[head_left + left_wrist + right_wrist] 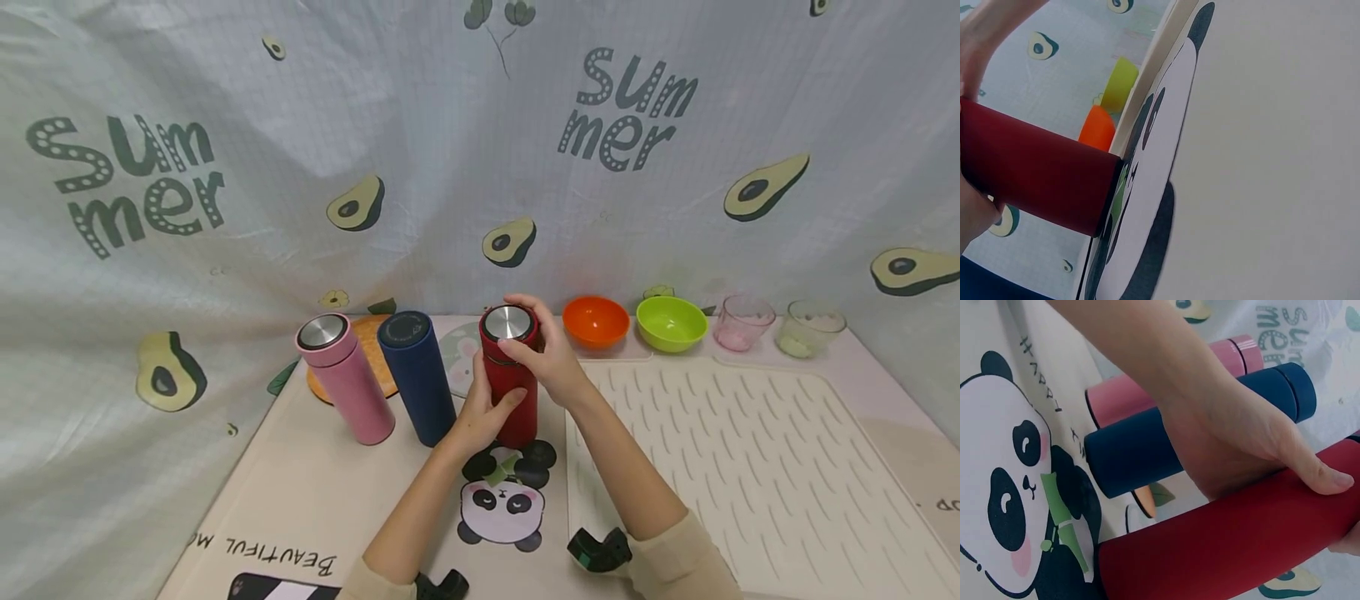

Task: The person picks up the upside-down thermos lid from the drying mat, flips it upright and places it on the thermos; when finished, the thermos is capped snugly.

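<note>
A red thermos bottle (519, 427) with a steel-topped lid (508, 322) stands upright near the panda print on the table. My left hand (482, 414) grips its body, the thumb across the front. Higher up, my right hand (557, 360) holds the red lid, with its thumb at the near edge and fingers round the far side. In the left wrist view the base of the red thermos (1041, 169) is down at the table mat. A navy thermos (417, 379) and a pink thermos (352, 383) stand upright left of my left hand, both with lids on.
Behind on the right are an orange bowl (596, 322), a green bowl (672, 324), a pink glass (742, 323) and a clear glass (810, 330). A cream ridged mat (720, 450) covers the right side. An orange round board (375, 337) lies behind the bottles, before the curtain.
</note>
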